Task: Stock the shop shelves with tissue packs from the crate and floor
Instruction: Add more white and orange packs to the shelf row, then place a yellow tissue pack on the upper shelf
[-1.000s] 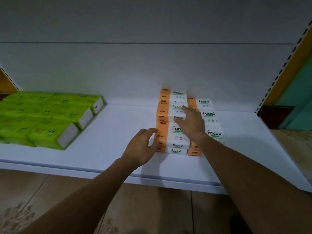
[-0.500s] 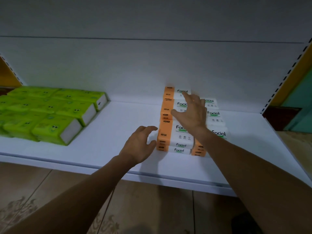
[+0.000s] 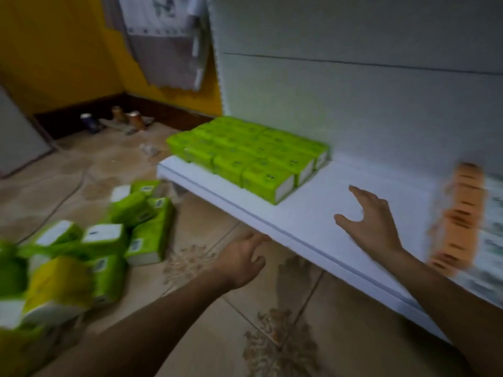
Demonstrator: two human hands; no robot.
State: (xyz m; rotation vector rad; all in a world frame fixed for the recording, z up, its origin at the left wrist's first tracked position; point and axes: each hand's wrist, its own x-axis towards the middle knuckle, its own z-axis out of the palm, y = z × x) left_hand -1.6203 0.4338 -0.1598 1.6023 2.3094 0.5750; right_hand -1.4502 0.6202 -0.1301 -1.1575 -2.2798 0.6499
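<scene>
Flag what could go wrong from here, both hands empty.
1. The left hand is close under the front edge of the shelf; lifting it could knock that edge.
2. The green packs on the floor lie in a loose, tilted heap; pulling one may tumble others.
3. A cable runs across the floor near that heap, possibly a snag for feet.

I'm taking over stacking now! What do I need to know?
Left hand: open, empty, near the front edge of the white shelf.
Right hand: open, empty, over the shelf.
Done: rows of green plastic-wrapped tissue packs on the shelf, and a blurred stack of orange-and-white tissue packs beside the right hand.
Left: the loose green tissue packs on the floor need shelving.
</scene>
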